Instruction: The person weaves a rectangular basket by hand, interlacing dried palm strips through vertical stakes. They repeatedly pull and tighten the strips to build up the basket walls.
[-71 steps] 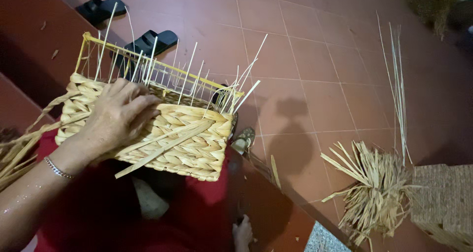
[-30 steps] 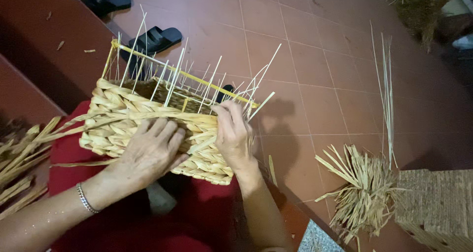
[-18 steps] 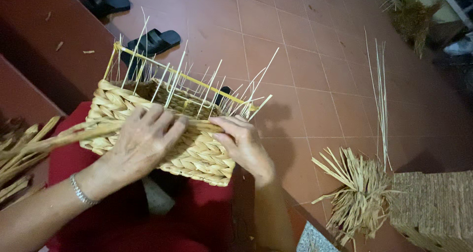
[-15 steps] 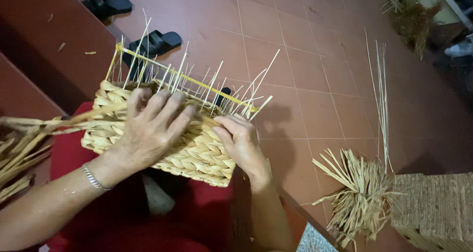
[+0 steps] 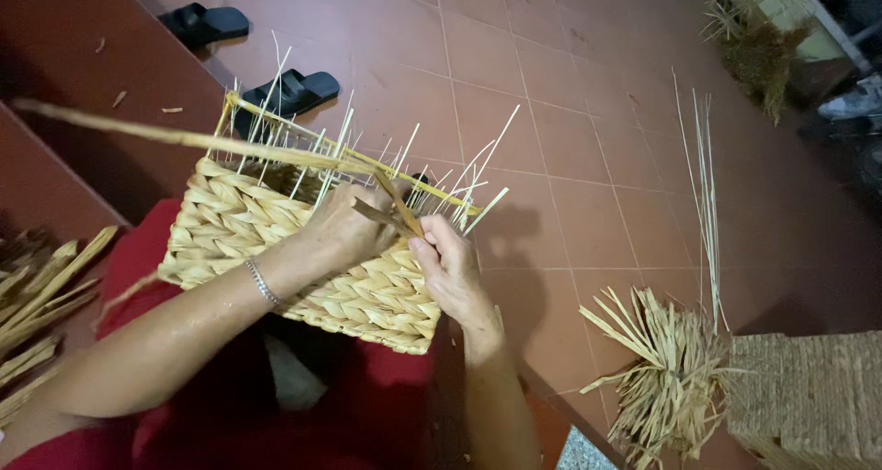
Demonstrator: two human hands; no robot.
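On my lap, the woven basket (image 5: 303,259) has its walls mostly plaited; bare stakes (image 5: 432,171) remain. My left hand (image 5: 344,226) pinches the straw strand (image 5: 184,139); my right hand's (image 5: 450,268) fingers press the weave.

Home craft setting, informal weaving workspace on a tiled floor: red-brown floor tiles (image 5: 570,84) are running across the whole view, with a raised red step (image 5: 55,93) lying at the left. Black sandals (image 5: 289,91) are sitting on the tiles. A half-woven straw basket (image 5: 276,249), loose straw bundles (image 5: 666,369), thin reed stalks (image 5: 703,176) and a finished woven piece (image 5: 808,387) are lying about.
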